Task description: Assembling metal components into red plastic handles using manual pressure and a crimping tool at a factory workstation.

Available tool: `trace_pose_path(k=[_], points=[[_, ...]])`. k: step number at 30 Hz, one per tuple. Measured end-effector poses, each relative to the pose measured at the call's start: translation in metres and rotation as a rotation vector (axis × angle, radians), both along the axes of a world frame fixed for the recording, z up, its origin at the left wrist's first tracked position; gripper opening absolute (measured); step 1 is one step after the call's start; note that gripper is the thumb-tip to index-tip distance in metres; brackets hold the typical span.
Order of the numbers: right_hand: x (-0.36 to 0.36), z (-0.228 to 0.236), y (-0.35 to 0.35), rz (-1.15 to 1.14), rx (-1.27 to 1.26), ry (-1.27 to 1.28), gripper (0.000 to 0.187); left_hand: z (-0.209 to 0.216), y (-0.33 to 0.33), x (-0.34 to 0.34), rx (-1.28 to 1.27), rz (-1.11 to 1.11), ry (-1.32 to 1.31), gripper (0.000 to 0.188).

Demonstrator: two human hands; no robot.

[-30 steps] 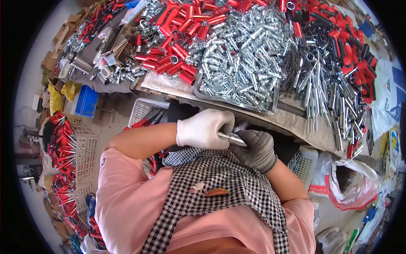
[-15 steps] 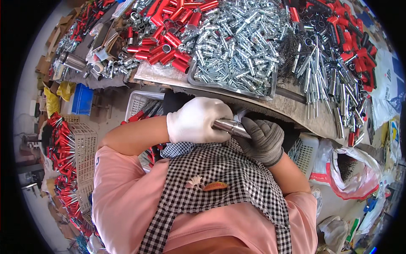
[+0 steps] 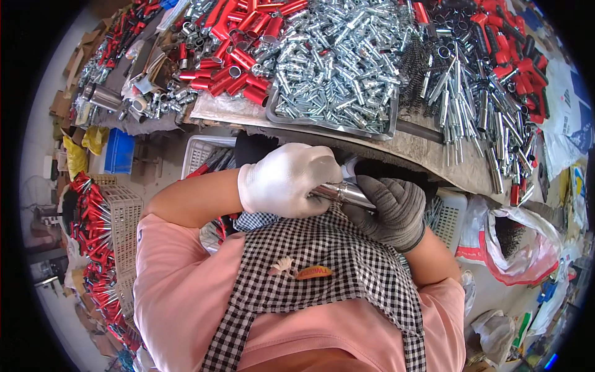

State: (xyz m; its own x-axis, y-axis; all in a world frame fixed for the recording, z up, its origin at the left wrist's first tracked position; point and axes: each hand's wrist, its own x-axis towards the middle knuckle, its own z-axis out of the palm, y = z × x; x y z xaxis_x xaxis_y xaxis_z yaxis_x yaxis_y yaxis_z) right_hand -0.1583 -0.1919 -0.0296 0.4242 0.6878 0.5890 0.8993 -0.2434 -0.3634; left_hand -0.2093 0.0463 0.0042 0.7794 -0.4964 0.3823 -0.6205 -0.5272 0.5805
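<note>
My left hand [image 3: 286, 180], in a white glove, is closed around one end of a shiny metal tube [image 3: 343, 193] held close to my chest. My right hand [image 3: 392, 208], in a grey knit glove, grips the tube's other end from below. Both hands sit just under the near edge of the workbench [image 3: 427, 149], above my black-and-white checked apron [image 3: 322, 273]. What lies beyond the tube's ends is hidden by the gloves.
A metal tray [image 3: 334, 121] heaped with small silver tubes stands on the bench ahead. Red tubes [image 3: 235, 68] lie to its left, long silver rods and springs [image 3: 471, 93] to its right. White plastic baskets [image 3: 124, 217] with red-handled parts stand at my left; bags [image 3: 514, 248] at right.
My two hands have stayed together on the tube. The view has shifted a little, so the bench and tray sit higher in the picture.
</note>
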Motion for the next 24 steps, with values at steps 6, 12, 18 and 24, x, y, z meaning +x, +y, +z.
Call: trace_pose_path(k=[6,12,18,24], points=[[-0.003,0.011,0.001,-0.055,-0.024,-0.103,0.052,0.000,0.001,0.003,-0.025,-0.058,-0.047,0.038],[0.003,0.004,0.001,-0.082,-0.046,-0.006,0.046,0.007,0.007,0.012,0.079,-0.048,-0.204,0.037],[0.011,-0.019,0.001,0.189,-0.152,0.336,0.046,-0.007,0.018,-0.003,0.278,0.031,-0.052,0.031],[0.010,-0.030,0.005,0.175,-0.215,0.612,0.040,-0.008,0.044,0.012,-0.021,-0.021,-0.140,0.044]])
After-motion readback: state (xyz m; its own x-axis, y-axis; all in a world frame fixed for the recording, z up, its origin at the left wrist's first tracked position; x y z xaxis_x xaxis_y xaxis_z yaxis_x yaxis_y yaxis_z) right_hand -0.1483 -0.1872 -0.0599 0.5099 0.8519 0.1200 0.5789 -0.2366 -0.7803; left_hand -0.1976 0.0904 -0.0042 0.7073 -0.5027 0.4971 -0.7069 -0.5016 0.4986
